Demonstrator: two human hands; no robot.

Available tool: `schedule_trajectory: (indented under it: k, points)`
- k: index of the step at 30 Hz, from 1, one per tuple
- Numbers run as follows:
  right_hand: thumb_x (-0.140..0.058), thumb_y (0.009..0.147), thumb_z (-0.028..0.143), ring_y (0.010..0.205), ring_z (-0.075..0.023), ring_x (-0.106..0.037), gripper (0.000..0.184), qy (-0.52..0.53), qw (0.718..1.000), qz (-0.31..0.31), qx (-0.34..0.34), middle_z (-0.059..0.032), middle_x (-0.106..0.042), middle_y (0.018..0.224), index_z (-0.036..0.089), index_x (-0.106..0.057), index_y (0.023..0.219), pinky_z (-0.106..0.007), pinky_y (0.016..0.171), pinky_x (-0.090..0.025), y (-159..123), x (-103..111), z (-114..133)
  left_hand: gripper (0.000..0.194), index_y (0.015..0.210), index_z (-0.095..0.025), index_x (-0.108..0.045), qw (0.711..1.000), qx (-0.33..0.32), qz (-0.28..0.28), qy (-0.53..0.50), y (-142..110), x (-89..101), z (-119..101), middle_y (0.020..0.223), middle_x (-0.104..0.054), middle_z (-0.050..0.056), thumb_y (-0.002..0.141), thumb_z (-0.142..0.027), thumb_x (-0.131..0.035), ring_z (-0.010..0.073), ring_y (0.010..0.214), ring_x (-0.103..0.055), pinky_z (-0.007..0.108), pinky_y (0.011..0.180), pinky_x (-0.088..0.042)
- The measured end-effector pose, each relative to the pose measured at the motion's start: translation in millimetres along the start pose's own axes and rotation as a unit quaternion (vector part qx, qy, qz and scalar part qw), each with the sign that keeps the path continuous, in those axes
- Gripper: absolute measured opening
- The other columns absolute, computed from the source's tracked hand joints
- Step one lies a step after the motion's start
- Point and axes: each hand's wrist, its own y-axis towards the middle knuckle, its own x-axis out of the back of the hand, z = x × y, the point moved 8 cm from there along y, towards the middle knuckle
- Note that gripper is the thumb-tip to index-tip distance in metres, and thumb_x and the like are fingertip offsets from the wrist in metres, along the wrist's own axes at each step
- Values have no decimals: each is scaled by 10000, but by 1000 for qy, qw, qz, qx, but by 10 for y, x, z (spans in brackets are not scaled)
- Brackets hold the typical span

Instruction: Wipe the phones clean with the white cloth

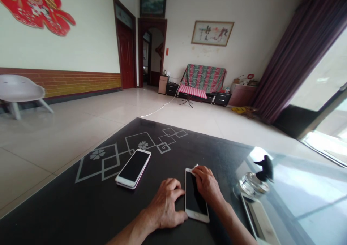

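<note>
My right hand (pixel 205 180) seems to pinch a white scrap (pixel 195 166) (tissue or cloth, I can't tell) at the phone (pixel 193 194) top, lower centre; my left hand (pixel 168 205), thumb and fingers parted, steadies its edge. I'd press lightly, evenly.

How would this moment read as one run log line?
left hand: at white phone left edge | right hand: at its top end | table: second phone left, black-topped item right

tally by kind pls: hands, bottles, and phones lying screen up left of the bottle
Hands: 2 (left hand, right hand)
Phones, screen up: 2 (middle phone by the hands, left phone)
Bottles: 1 (clear bottle with a black top)
Total: 5
</note>
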Motion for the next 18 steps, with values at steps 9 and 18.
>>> schedule_trajectory:
  k: [9, 18]
  points:
    - [-407, 873, 125, 1017, -194, -567, 343, 7, 999, 30, 24, -67, -632, 1100, 230, -668, 1069, -332, 915, -458, -283, 105, 101, 442, 982, -207, -684, 1000, 3, 0, 0, 5, 13, -13, 1000, -566, 58, 557, -301, -761, 253, 969, -504, 381, 918, -423]
    - [-451, 870, 165, 1113, -208, -566, 344, 0, 995, 80, 59, -49, -616, 1201, 291, -639, 1130, -301, 935, -483, -899, 231, 322, 473, 1010, -206, -678, 1000, 1, -4, -1, -2, 14, -12, 994, -567, 59, 553, -292, -766, 249, 957, -507, 389, 920, -423]
